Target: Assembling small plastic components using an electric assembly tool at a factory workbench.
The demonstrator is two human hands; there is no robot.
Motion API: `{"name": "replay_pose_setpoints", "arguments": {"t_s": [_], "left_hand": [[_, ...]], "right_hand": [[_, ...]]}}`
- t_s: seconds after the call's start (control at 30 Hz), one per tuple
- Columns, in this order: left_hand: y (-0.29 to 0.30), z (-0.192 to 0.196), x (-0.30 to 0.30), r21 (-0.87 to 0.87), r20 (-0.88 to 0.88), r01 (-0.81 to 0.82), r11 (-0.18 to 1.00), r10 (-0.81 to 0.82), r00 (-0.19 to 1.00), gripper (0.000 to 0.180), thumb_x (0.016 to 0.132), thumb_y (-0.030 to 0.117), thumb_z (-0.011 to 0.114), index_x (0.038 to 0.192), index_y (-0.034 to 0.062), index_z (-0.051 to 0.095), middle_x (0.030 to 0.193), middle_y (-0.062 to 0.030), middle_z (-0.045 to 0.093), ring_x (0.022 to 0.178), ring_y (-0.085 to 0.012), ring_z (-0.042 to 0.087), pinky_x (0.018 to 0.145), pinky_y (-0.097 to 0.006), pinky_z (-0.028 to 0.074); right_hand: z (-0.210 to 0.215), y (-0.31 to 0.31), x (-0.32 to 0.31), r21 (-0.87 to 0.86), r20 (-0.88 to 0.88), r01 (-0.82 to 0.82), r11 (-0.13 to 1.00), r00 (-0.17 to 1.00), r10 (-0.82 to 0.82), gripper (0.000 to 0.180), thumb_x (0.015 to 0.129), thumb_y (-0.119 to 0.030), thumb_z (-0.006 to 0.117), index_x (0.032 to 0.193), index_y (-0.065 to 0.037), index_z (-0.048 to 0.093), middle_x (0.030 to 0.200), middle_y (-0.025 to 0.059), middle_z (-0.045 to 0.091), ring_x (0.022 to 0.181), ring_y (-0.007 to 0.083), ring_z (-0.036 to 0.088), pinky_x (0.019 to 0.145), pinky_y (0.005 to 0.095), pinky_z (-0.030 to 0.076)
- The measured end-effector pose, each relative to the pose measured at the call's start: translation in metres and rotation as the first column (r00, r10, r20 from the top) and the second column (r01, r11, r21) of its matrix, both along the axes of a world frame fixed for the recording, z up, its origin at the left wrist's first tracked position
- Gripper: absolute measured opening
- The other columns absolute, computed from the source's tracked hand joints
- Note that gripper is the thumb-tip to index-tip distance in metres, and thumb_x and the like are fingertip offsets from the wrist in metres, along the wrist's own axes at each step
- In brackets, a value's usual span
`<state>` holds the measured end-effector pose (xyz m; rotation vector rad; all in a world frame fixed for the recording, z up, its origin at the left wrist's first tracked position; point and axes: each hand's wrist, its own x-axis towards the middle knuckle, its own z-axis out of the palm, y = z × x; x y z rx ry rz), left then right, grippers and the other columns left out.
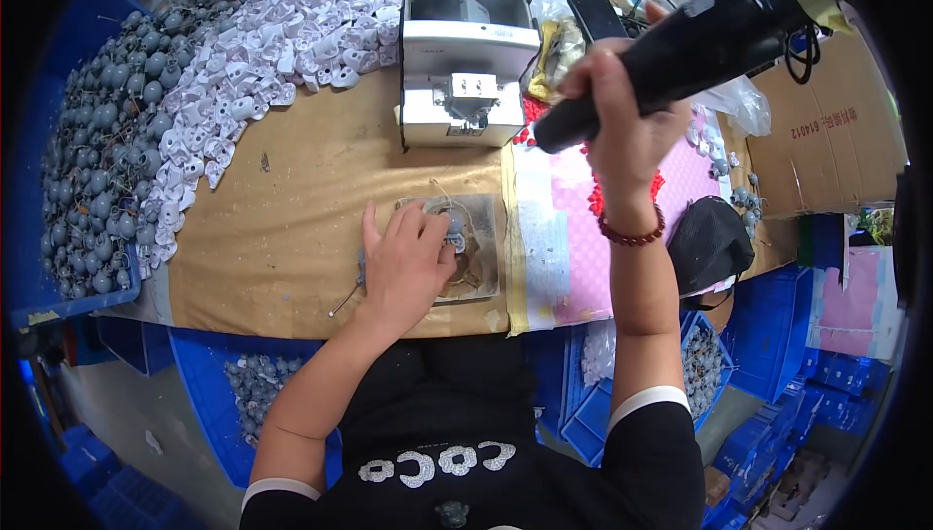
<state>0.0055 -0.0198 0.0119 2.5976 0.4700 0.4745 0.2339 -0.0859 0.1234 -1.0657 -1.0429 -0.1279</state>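
Observation:
My right hand (627, 117) is wrapped round a black electric screwdriver (680, 49), held up over the right side of the table with its thick end toward the upper right. My left hand (408, 263) rests low on a clear square plate (486, 277). Its fingers close on a small grey round part (453, 222) with a thin wire. Another wire with a pale tip (342, 305) sticks out beside my left palm; what it belongs to is mostly hidden under the hand.
A metal box-shaped machine (462, 49) stands behind the plate. White plastic parts (282, 30) are heaped at far left, beside a blue bin of grey round parts (102, 175). Small red pieces (595, 195), a black cloth item (709, 243), a phone (595, 17) and a cardboard box (826, 141) are rightward.

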Motion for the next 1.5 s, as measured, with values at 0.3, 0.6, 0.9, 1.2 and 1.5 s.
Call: {"name": "replay_pose_setpoints", "arguments": {"t_s": [0.3,0.6,0.9,1.2,1.5], "left_hand": [[-0.002,-0.004,0.001,0.031,0.008,-0.013,0.999,0.012,1.0,0.035,0.079,0.016,0.075,0.111,0.009,0.064,0.107,-0.0116,0.061,0.118,-0.0307,0.058,0.111,-0.064,0.029],[0.0,-0.005,-0.001,0.039,0.002,-0.021,0.999,0.02,1.0,0.036,0.078,0.016,0.075,0.11,0.0078,0.063,0.108,-0.0125,0.061,0.119,-0.0312,0.057,0.108,-0.065,0.031],[-0.002,-0.007,0.0,0.052,0.031,-0.03,0.998,0.028,0.999,0.036,0.079,0.016,0.073,0.112,0.0114,0.061,0.104,-0.0083,0.058,0.118,-0.0284,0.058,0.105,-0.068,0.033],[-0.002,-0.012,0.001,0.062,0.083,-0.037,0.997,0.032,0.996,0.03,0.078,0.016,0.072,0.106,0.0126,0.06,0.1,-0.0069,0.056,0.118,-0.0276,0.059,0.103,-0.07,0.034],[-0.001,-0.009,0.004,0.06,0.079,-0.032,0.998,0.027,0.996,0.027,0.078,0.015,0.07,0.102,0.0121,0.057,0.102,-0.0085,0.055,0.117,-0.0285,0.059,0.102,-0.072,0.034]], "right_hand": [[-0.026,0.078,-0.019,-0.178,-0.276,-0.112,0.978,0.959,0.059,0.025,0.091,-0.005,0.071,0.107,-0.002,0.053,0.072,0.0008,0.062,0.059,0.0093,0.061,0.053,0.0226,0.05],[-0.012,0.03,-0.053,-0.284,-0.437,-0.311,0.907,0.884,0.166,0.043,0.084,-0.006,0.075,0.118,0.0,0.05,0.08,0.004,0.062,0.06,0.0099,0.06,0.053,0.0256,0.049],[-0.034,0.0,-0.083,-0.166,-0.418,-0.38,0.91,0.863,0.284,0.067,0.081,0.003,0.075,0.139,0.001,0.04,0.105,0.0058,0.058,0.085,0.0108,0.059,0.073,0.0267,0.05],[-0.04,-0.003,-0.087,-0.118,-0.368,-0.423,0.898,0.859,0.356,0.071,0.083,0.001,0.074,0.142,0.003,0.033,0.095,0.0072,0.061,0.079,0.0124,0.06,0.07,0.027,0.049],[-0.043,-0.01,-0.08,-0.244,-0.21,-0.442,0.863,0.893,0.398,0.075,0.083,-0.003,0.072,0.144,0.002,0.029,0.083,0.0116,0.064,0.068,0.0135,0.059,0.063,0.026,0.048]]}}
